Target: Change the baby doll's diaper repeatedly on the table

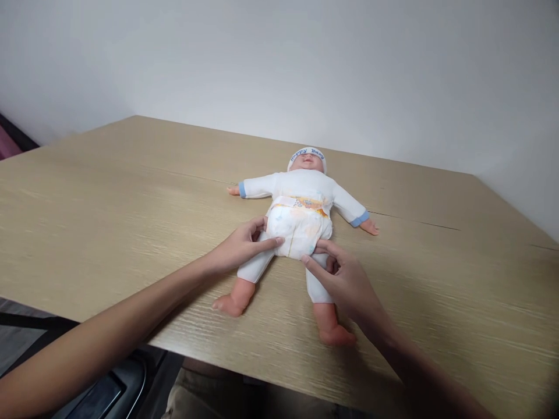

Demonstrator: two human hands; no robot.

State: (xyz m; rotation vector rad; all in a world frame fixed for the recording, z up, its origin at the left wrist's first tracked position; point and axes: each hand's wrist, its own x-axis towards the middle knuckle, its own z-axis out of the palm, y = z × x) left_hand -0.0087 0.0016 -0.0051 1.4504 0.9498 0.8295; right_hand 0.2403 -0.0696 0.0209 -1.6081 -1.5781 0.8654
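Observation:
A baby doll (301, 183) in a white suit with blue cuffs lies on its back, arms spread and feet toward me. Around its hips is a white diaper (293, 227) with an orange patterned waistband across the belly. My left hand (240, 244) grips the diaper's edge at the leg on the left, thumb on the front and fingertips partly hidden behind the side. At the opposite leg opening, my right hand (343, 273) holds the diaper's edge between thumb and fingers. The doll's headband carries blue lettering and sits low over its eyes.
The wooden table (109, 215) has thin seams across it and meets a pale wall (279, 70) behind. Below the front edge are a dark object with a shiny rim (131, 378) and my clothed lap (201, 396). Something pink and black (13, 139) shows at far left.

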